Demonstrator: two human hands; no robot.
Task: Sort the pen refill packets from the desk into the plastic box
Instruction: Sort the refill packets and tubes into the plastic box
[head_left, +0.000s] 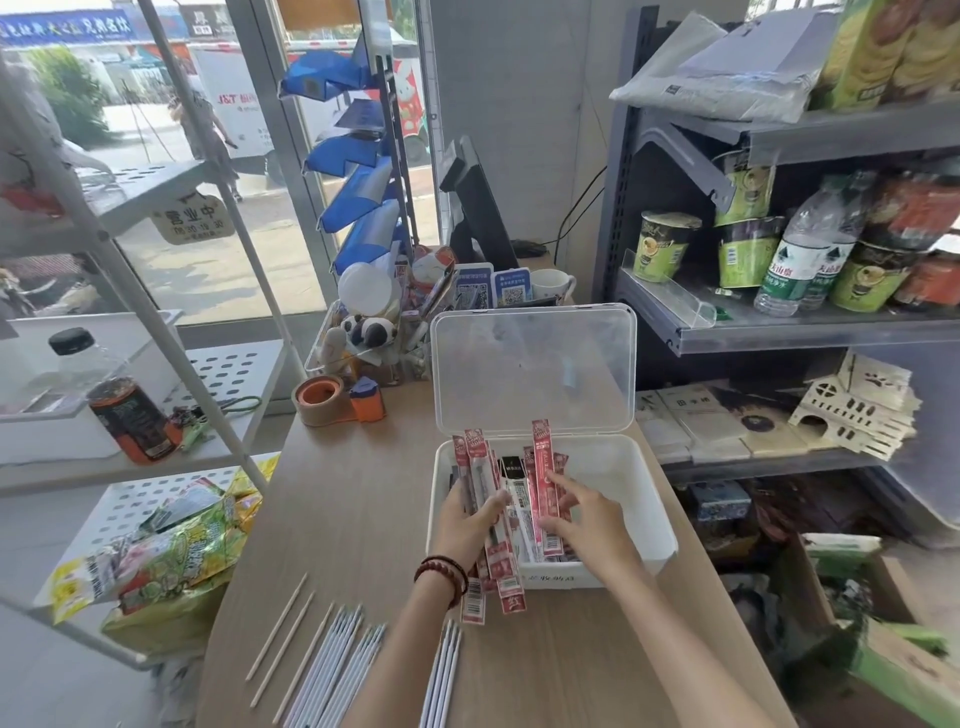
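Observation:
A white plastic box (623, 467) stands open on the wooden desk (353, 499), its clear lid (535, 364) propped upright behind it. My left hand (465, 525) grips a bundle of red and white pen refill packets (480, 467) over the box's left side; their lower ends hang past the front wall. My right hand (582, 514) pinches one red refill packet (544, 467) that stands tilted in the box. More packets, one with a black top, lie between the two hands inside the box.
Loose white refills (332, 660) and thin wooden sticks (280, 629) lie on the desk's near edge. A tape dispenser (337, 400) and a cluttered organizer (374, 332) sit at the back. Snack bags (171, 545) fill the left rack; stocked shelves (779, 332) stand at right.

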